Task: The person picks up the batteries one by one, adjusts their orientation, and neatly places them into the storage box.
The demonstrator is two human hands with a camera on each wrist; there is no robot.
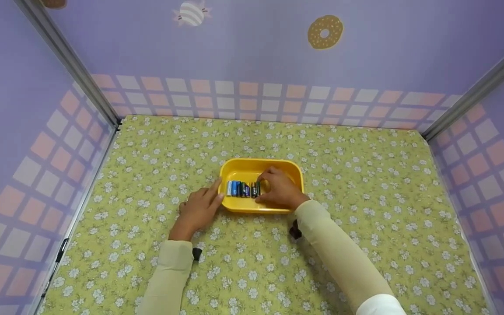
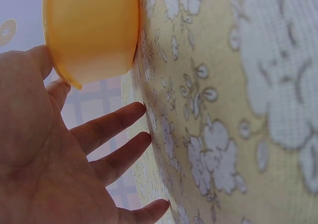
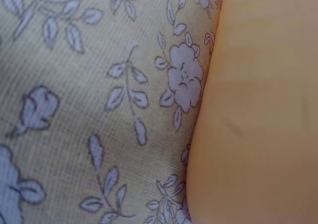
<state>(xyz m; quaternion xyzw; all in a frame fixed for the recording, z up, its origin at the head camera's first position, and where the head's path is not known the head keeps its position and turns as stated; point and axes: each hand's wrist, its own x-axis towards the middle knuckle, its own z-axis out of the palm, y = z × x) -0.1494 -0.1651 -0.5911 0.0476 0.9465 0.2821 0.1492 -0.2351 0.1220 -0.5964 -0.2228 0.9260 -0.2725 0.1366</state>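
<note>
A yellow plastic tray (image 1: 260,209) lies on the flowered cloth in the head view. In it, a row of several batteries (image 1: 237,189) in blue, white, dark and purple lies side by side. My right hand (image 1: 280,190) reaches over the near right side into the tray, thumb and fingertip at the two ends of the rightmost dark battery (image 1: 258,188). My left hand (image 1: 200,207) touches the tray's left rim with thumb and forefinger; its other fingers (image 2: 117,157) are spread near the cloth in the left wrist view. The right wrist view shows tray wall (image 3: 258,110), with the hand hidden.
A cloth with white flowers (image 1: 147,175) covers the table. Purple walls (image 1: 252,52) with pink and white squares stand at the back and both sides, joined by grey metal posts (image 1: 68,57). Dark straps show at both wrists.
</note>
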